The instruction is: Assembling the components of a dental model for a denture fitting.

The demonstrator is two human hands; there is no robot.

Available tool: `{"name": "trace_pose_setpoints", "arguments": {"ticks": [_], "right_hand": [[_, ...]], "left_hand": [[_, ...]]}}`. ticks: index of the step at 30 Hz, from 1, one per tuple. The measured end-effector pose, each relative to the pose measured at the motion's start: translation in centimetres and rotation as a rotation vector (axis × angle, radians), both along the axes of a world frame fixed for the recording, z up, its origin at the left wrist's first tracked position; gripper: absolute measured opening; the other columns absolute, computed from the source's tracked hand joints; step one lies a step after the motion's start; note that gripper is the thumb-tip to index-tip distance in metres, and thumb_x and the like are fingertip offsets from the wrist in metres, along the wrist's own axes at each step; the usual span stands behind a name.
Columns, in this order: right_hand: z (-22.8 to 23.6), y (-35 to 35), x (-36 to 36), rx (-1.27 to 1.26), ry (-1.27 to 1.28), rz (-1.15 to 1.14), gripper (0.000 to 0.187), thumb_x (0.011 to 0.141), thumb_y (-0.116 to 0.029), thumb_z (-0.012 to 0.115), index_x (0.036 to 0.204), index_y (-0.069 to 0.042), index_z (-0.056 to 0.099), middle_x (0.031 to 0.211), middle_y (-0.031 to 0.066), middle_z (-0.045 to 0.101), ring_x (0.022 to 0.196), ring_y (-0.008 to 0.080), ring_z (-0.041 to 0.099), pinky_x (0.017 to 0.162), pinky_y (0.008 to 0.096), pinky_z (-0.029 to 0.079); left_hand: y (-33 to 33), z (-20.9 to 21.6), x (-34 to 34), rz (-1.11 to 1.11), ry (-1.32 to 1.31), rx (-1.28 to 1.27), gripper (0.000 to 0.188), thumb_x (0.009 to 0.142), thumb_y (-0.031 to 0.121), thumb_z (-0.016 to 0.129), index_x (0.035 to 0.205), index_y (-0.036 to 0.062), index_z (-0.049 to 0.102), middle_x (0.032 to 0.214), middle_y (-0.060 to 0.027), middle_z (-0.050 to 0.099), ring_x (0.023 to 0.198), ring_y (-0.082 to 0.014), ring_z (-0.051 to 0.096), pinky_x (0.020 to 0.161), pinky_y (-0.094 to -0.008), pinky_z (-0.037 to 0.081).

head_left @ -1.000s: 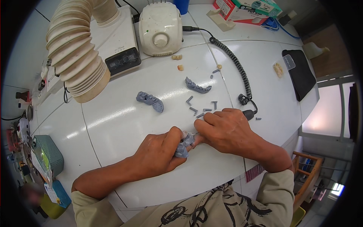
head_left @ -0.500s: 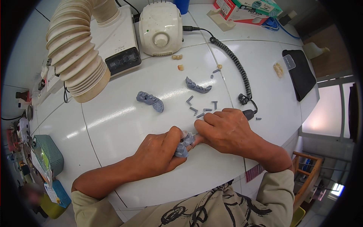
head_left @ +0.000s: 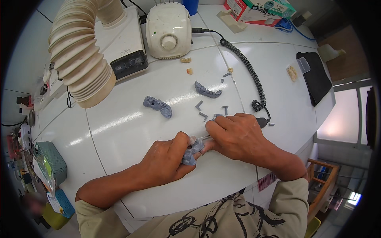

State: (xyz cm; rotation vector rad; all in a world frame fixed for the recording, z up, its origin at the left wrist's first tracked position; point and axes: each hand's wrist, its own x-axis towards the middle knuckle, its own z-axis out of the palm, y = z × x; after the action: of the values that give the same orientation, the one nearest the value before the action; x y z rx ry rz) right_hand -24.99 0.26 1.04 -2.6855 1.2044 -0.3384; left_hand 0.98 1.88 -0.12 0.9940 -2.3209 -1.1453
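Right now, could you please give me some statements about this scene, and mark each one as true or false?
1. The left hand holds a grey dental model. True.
2. The right hand is empty. False: it grips a black-ended tool.
3. A coiled cord leads from the white control unit. True.
4. The green basket stands at the picture's right edge. False: it stands toward the left.
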Motion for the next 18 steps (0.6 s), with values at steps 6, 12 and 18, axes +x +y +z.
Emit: {"name": "trace_pose_setpoints", "arguments": {"ticks": [6,12,18], "right_hand": [[-0.19,-0.18,-0.1,0.004,-0.042,0.026,0.046,0.085,-0.049,0.081,0.09,-0.009,0.06,0.073,0.0033,0.059,0.06,0.0223,0.066,0.057,0.0349,0.051],[-0.45,-0.11,-0.25,-0.007,-0.026,0.05,0.044,0.088,-0.05,0.08,0.089,-0.01,0.06,0.072,0.0027,0.057,0.06,0.0216,0.066,0.058,0.035,0.051],[-0.32,-0.1,-0.16,-0.024,-0.026,0.056,0.044,0.088,-0.049,0.079,0.086,-0.01,0.059,0.069,0.0019,0.054,0.06,0.0209,0.066,0.058,0.0352,0.051]], "left_hand": [[-0.07,-0.02,0.1,-0.024,-0.015,-0.031,0.047,0.088,0.01,0.083,0.117,-0.0041,0.049,0.083,-0.0193,0.069,0.065,-0.0358,0.073,0.057,-0.0403,0.058],[-0.04,-0.05,-0.03,-0.027,-0.006,-0.034,0.046,0.088,0.01,0.083,0.116,-0.0043,0.049,0.081,-0.0195,0.069,0.063,-0.0355,0.073,0.056,-0.0404,0.058],[0.02,-0.57,0.08,-0.014,0.009,-0.015,0.049,0.087,0.013,0.086,0.114,-0.0034,0.048,0.083,-0.0206,0.069,0.068,-0.0394,0.074,0.057,-0.0432,0.058]]}}
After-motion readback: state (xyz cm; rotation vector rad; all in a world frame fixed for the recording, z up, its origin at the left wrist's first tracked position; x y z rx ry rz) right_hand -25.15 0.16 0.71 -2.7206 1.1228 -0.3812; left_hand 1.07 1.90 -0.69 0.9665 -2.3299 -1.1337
